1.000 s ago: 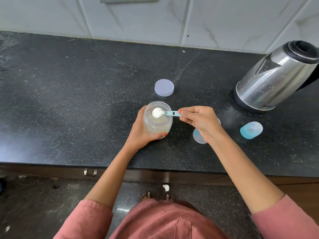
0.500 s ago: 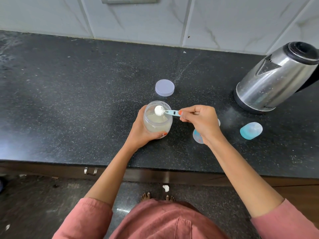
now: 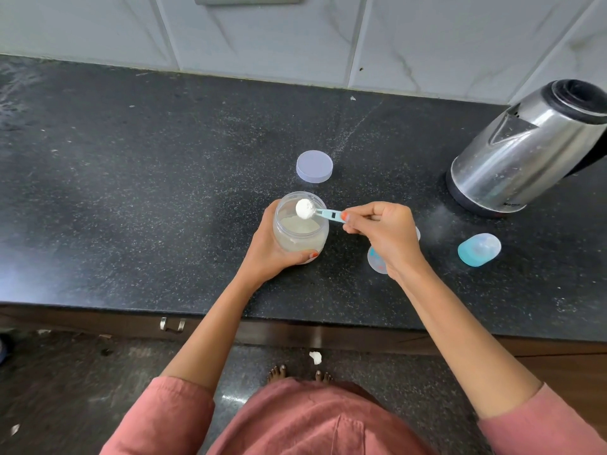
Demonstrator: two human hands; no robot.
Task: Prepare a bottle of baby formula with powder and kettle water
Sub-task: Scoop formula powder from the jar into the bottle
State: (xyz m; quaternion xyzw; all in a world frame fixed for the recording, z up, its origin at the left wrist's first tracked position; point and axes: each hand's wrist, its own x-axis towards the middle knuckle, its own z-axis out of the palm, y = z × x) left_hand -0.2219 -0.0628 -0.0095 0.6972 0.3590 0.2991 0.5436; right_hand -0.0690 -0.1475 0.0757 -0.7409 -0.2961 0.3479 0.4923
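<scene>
**Heaped scoop held over the open jar, barely shifted**

The powder jar (image 3: 300, 236) is stood on the black counter (image 3: 131, 192) near its front edge and is gripped by the left hand (image 3: 271, 249), whose fingers are curled round the jar's near and left side. A blue scoop (image 3: 323, 214) is pinched by its handle between the thumb and fingertips of the right hand (image 3: 384, 234), the remaining fingers being curled in. The scoop's bowl is held above the jar's open mouth, near the far rim, and a rounded heap of white powder (image 3: 304, 208) is carried in it.

Compared with a second ago, the bowl has been moved only slightly, toward the far and right side of the jar's mouth; the heap has not been tipped out. The grip of the left hand on the jar is unchanged.

The baby bottle (image 3: 376, 262) is largely hidden behind the right hand, just right of the jar; only a clear edge with coloured marks is seen. The round lilac lid (image 3: 314, 166) is laid flat beyond the jar, apart from it. The steel kettle (image 3: 525, 152) is stood at the right, and a blue cap (image 3: 479, 249) is laid in front of it. None of these has been moved.
</scene>
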